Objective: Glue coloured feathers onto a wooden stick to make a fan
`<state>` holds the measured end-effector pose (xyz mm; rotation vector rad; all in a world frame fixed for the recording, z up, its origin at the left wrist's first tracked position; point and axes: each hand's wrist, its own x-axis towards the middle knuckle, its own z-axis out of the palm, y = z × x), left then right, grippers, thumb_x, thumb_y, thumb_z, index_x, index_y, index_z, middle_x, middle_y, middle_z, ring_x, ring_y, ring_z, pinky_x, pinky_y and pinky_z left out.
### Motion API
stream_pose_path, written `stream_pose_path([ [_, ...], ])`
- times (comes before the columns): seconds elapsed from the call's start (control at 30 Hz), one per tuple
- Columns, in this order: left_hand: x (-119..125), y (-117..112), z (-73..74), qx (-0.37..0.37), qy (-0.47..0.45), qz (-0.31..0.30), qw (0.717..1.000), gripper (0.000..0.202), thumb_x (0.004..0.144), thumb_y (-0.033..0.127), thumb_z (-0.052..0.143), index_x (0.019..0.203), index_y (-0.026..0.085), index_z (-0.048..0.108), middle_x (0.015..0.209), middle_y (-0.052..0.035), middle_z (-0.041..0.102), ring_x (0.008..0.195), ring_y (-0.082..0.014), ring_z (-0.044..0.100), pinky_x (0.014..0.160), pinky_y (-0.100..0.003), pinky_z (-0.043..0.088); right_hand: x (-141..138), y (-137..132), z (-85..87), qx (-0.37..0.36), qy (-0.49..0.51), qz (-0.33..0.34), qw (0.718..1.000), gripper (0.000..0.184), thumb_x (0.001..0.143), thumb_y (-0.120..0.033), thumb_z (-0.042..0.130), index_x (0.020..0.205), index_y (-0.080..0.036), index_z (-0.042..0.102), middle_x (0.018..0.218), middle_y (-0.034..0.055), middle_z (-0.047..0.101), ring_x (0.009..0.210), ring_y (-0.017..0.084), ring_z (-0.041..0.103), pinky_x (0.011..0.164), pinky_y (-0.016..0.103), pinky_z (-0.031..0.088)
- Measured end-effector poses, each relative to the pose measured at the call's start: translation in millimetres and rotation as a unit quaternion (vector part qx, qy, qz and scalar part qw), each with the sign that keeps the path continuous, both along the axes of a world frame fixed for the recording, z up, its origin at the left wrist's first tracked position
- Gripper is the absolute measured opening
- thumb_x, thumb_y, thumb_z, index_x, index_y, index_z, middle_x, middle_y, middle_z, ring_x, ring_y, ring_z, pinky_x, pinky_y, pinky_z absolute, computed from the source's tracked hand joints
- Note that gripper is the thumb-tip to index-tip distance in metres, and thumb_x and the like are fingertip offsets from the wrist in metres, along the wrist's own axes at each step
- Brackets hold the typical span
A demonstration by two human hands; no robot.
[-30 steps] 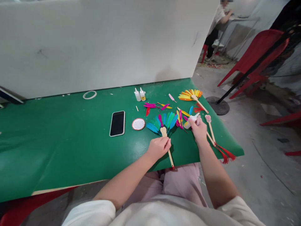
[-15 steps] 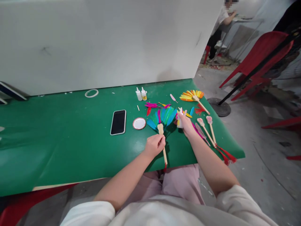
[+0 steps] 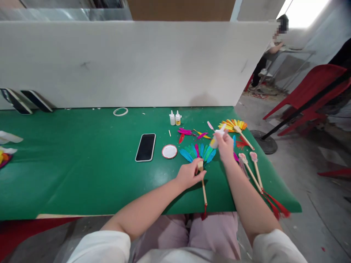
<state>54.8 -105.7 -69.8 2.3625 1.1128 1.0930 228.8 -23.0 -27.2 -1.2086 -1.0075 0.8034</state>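
My left hand (image 3: 189, 175) is closed around the wooden head of a feather fan (image 3: 210, 155), thumb and fingers at the top of its handle (image 3: 204, 191). Blue and green feathers, with a magenta one among them, spread away from me. A red tassel (image 3: 204, 212) hangs from the handle over the table edge. In my right hand (image 3: 226, 147) is a small white squeeze bottle (image 3: 218, 136) with a yellow label, its nozzle tilted up and right. The bottle is near the fan's right feathers. Part of the fan's wooden head is hidden behind my left fingers.
Beyond the fan lie loose magenta feathers (image 3: 185, 132) and two small bottles (image 3: 174, 119). A white lid (image 3: 169, 151) and a phone (image 3: 145, 147) are to the left. On the right are a yellow-orange fan (image 3: 232, 126) and two wooden handles (image 3: 257, 170). A person (image 3: 270, 51) sits farther back.
My view has tilted upward. The right hand has raised the bottle from the table and tilted it. My left hand has slid up from the handle to the fan's wooden head.
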Motion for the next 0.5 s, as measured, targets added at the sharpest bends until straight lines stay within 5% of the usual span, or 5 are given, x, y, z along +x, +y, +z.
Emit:
stream_pose_path([
  [0.1, -20, 12, -0.7, -0.011, -0.072, 0.083, 0.994, 0.058, 0.087, 0.041, 0.048, 0.133, 0.012, 0.028, 0.101, -0.0123, 0.062, 0.063, -0.0122, 0.058, 0.050, -0.022, 0.046, -48, -10, 11.7, 0.014, -0.032, 0.115, 0.993, 0.038, 0.063, -0.053, 0.067, 0.073, -0.017, 0.058, 0.065, -0.0012, 0.054, 0.059, 0.012, 0.049, 0.055, 0.025, 0.039],
  [0.17, -37, 21, -1.8, 0.009, -0.133, 0.122, 0.984, 0.070, 0.078, 0.047, 0.059, 0.133, 0.016, 0.030, 0.124, -0.0185, 0.051, 0.089, -0.0202, 0.061, 0.065, -0.028, 0.051, -80, -15, 15.0, 0.026, -0.052, 0.172, 0.983, 0.036, 0.061, -0.050, 0.069, 0.067, -0.018, 0.054, 0.065, -0.0022, 0.051, 0.061, 0.012, 0.047, 0.057, 0.025, 0.038],
  [0.3, -69, 36, -5.4, 0.014, -0.177, 0.157, 0.971, 0.062, 0.082, 0.042, 0.057, 0.134, 0.019, 0.033, 0.128, -0.0168, 0.051, 0.111, -0.0259, 0.056, 0.086, -0.036, 0.050, -128, -17, 12.1, 0.036, -0.078, 0.230, 0.969, 0.036, 0.065, -0.046, 0.068, 0.058, -0.019, 0.045, 0.061, -0.0050, 0.040, 0.057, 0.009, 0.039, 0.055, 0.023, 0.035],
  [0.37, -81, 41, -6.1, 0.005, -0.210, 0.188, 0.959, 0.052, 0.085, 0.039, 0.053, 0.130, 0.018, 0.038, 0.124, -0.0153, 0.054, 0.108, -0.0246, 0.057, 0.085, -0.035, 0.050, -137, -16, 7.9, 0.035, -0.082, 0.238, 0.967, 0.033, 0.071, -0.048, 0.061, 0.063, -0.019, 0.050, 0.065, -0.0036, 0.044, 0.059, 0.010, 0.042, 0.057, 0.023, 0.037],
  [0.5, -97, 52, 4.3, -0.053, -0.346, 0.216, 0.911, 0.047, 0.082, 0.039, 0.057, 0.121, 0.019, 0.040, 0.089, -0.0034, 0.060, 0.062, -0.0110, 0.059, 0.056, -0.023, 0.049, -130, -11, -3.6, 0.025, -0.097, 0.228, 0.969, 0.038, 0.084, -0.052, 0.042, 0.090, -0.020, 0.062, 0.080, 0.0009, 0.055, 0.073, 0.013, 0.051, 0.068, 0.025, 0.041],
])
